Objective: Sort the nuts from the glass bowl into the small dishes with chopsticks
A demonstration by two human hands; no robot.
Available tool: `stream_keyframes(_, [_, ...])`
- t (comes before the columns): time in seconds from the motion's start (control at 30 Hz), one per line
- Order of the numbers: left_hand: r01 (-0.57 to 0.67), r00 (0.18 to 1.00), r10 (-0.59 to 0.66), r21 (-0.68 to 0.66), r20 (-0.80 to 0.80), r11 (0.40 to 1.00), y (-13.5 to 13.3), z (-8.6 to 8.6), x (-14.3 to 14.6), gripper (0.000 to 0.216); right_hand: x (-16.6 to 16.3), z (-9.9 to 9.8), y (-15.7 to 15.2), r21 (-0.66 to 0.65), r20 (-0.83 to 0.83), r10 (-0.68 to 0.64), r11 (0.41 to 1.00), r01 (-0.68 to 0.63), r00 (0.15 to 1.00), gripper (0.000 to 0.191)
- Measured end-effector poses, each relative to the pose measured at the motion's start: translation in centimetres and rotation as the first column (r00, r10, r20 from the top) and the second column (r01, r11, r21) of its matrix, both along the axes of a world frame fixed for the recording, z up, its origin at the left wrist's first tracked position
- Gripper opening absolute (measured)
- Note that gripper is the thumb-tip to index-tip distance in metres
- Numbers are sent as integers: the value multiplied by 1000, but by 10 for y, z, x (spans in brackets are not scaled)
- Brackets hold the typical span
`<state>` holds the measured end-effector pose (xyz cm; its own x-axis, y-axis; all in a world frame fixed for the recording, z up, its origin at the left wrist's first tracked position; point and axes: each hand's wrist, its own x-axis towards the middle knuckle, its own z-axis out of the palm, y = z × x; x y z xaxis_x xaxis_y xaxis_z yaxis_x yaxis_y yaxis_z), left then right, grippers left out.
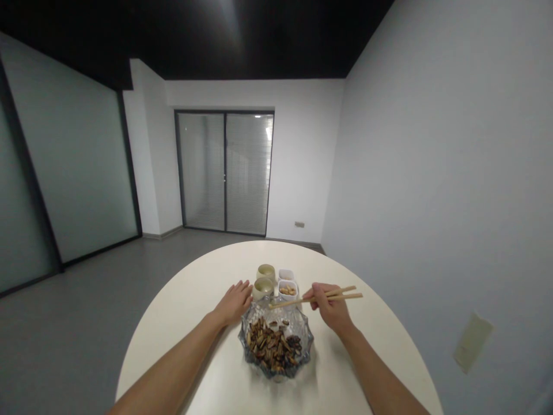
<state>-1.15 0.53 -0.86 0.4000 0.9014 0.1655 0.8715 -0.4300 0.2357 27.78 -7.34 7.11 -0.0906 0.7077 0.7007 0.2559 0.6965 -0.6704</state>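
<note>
A cut-glass bowl (248, 351) of dark and pale seeds or nuts sits on the round white table (181, 323) in front of me. My right hand (329, 305) is closed on a pair of wooden chopsticks (319, 297), whose tips point left over the bowl's far rim. My left hand (235, 301) lies flat on the table with fingers stretched out, touching the bowl's left far rim. Just beyond the bowl stand two pale round cups (264, 286) and two small white square dishes (287, 289); the nearer dish holds light-brown nuts.
The table stands close to a white wall (432, 202) on the right. Grey floor (86, 323) spreads to the left. Glass partitions and a sliding door with blinds (225, 173) close off the far side of the room.
</note>
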Motion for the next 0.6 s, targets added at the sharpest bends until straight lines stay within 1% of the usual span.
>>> stream_keyframes(0.13, [-3,1000,3,1,-11,1000,-2,4,1,49,10,7,4,40,-100,-160,986,165,982,54])
stream_keyframes(0.27, [-5,1000,5,-10,-21,1000,-5,9,1,50,18,5,10,21,-112,-268,962,272,957,52])
stream_keyframes(0.43, [-8,1000,8,-11,-14,1000,-8,11,-1,50,20,0,13,4,-46,-291,957,291,956,50])
stream_keyframes(0.6, [-9,999,9,-7,-32,1000,-8,13,-1,49,19,2,13,-11,4,-282,959,282,959,49])
